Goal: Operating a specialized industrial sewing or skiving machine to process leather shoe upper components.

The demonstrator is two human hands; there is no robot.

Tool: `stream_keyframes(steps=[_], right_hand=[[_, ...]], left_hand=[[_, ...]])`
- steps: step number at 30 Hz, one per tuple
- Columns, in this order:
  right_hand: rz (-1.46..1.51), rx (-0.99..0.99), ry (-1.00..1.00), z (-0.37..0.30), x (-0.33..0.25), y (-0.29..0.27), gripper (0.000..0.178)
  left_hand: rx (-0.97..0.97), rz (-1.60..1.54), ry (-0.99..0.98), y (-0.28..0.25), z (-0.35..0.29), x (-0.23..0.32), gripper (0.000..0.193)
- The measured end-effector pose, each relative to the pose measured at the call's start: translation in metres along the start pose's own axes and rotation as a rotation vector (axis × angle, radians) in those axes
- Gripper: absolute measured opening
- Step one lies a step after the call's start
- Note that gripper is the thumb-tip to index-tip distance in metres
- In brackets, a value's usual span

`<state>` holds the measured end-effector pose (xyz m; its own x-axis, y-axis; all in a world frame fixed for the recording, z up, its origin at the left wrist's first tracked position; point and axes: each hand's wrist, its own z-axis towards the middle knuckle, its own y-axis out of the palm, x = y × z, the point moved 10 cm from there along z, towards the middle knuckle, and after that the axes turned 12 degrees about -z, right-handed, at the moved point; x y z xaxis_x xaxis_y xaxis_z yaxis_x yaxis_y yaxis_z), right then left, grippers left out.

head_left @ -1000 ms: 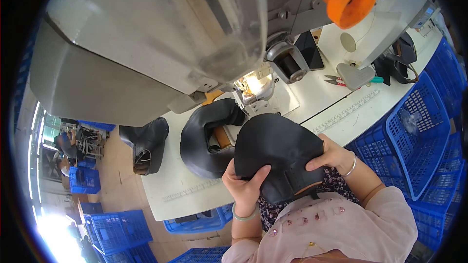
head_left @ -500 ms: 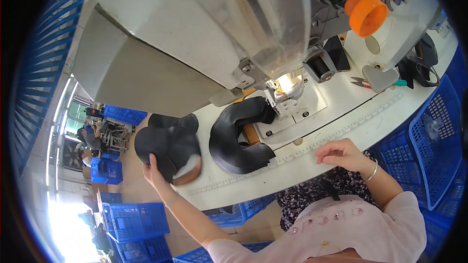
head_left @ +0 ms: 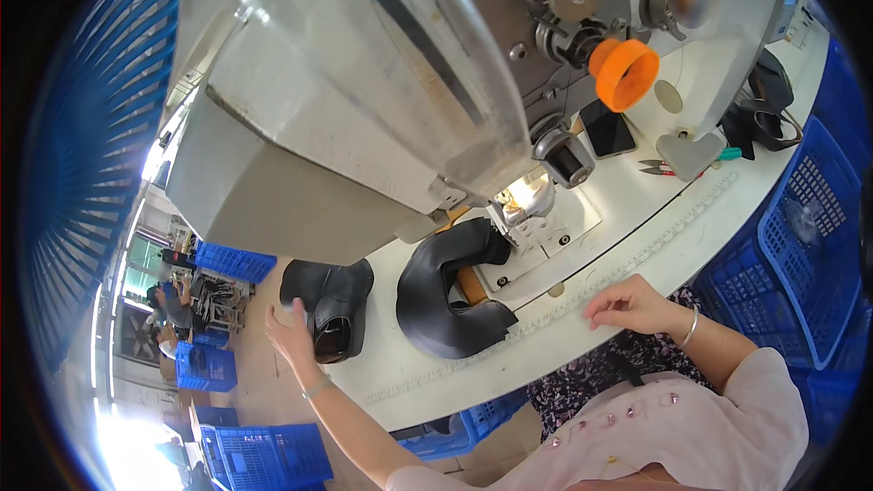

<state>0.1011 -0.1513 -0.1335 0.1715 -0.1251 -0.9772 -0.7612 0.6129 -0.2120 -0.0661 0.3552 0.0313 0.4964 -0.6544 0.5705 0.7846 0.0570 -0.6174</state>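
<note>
At the left end of the white sewing table lies a black leather piece (head_left: 344, 302), folded like a shoe upper, with a brown inner side showing at its near opening. My left hand (head_left: 289, 336) is open at its left edge, fingers apart and holding nothing. A U-shaped black leather piece (head_left: 432, 314) curves around the left of the sewing machine's lit needle area (head_left: 527, 200). Over the front edge of the table, beside a clear ruler (head_left: 627, 268), my right hand (head_left: 632, 305) is loosely closed, with nothing visible in its bent fingers.
The machine head (head_left: 318, 155) with an orange knob (head_left: 624, 73) fills the upper middle. Farther right lie a phone (head_left: 607, 127), thread snips (head_left: 657, 168), a grey pad (head_left: 688, 156) and black straps (head_left: 768, 118). Blue crates (head_left: 800, 245) stand right of the table and others (head_left: 264, 455) at lower left.
My left hand has let go of the folded black leather piece, which now rests flatter on the table. The view has shifted; my right hand stays by the table edge.
</note>
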Motion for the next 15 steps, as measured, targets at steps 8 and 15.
stream_keyframes(steps=[8,15], right_hand=[[-0.219,0.389,-0.113,-0.032,-0.019,-0.09,0.013],[-1.298,1.45,0.15,-0.147,-0.05,-0.294,0.027]], left_hand=[[-0.255,0.226,0.099,0.042,-0.103,0.023,0.089],[-0.261,0.432,-0.033,0.03,-0.112,0.061,0.091]])
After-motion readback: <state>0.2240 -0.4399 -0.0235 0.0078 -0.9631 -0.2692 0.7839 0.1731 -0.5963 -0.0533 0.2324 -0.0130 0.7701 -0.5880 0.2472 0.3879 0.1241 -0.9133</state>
